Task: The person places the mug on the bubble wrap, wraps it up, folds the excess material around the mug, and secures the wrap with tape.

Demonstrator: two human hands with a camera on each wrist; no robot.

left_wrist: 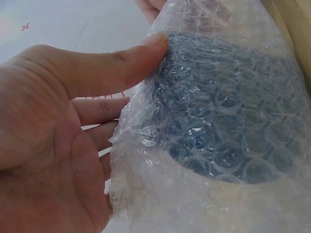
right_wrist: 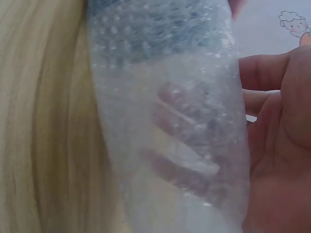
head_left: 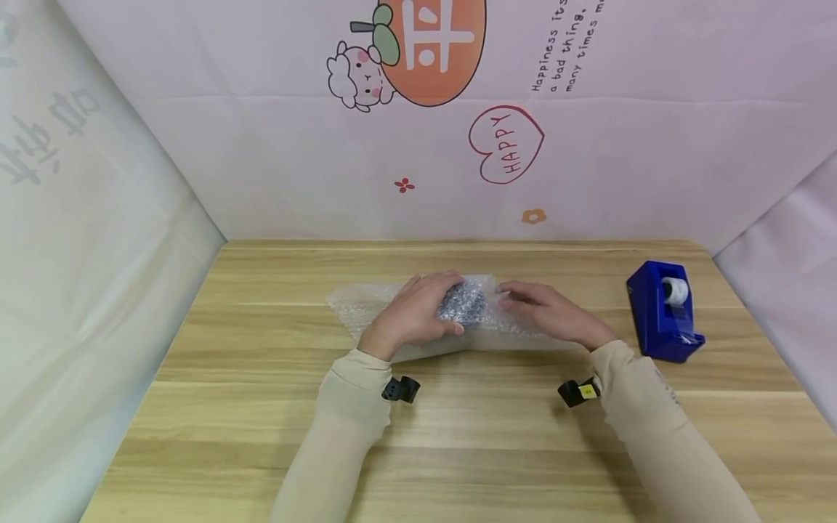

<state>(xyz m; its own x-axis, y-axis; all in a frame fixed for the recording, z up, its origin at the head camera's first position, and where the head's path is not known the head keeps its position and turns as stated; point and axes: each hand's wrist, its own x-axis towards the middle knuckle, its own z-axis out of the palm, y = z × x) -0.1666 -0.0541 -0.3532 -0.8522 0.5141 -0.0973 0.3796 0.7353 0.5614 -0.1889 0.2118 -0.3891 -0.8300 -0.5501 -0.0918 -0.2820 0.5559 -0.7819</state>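
Note:
A dark blue, round-edged object (head_left: 463, 305) lies inside clear bubble wrap (head_left: 418, 354) near the back of the table; the wrap blurs what kind of thing it is. My left hand (head_left: 418, 309) holds this bundle from the left. In the left wrist view the thumb (left_wrist: 158, 43) presses on the edge of the covered object, and the other fingers lie behind the wrap. At the bundle's right side, my right hand (head_left: 549, 311) grips the loose bubble wrap (right_wrist: 141, 102). Parts of its fingers show blurred through the plastic in the right wrist view.
A blue tape dispenser (head_left: 654, 312) with a white roll stands on the right of the wooden table (head_left: 275, 436). A printed white cloth (head_left: 294, 167) rises behind the table's back edge, with further cloth walls at both sides. A small black camera sits at each wrist.

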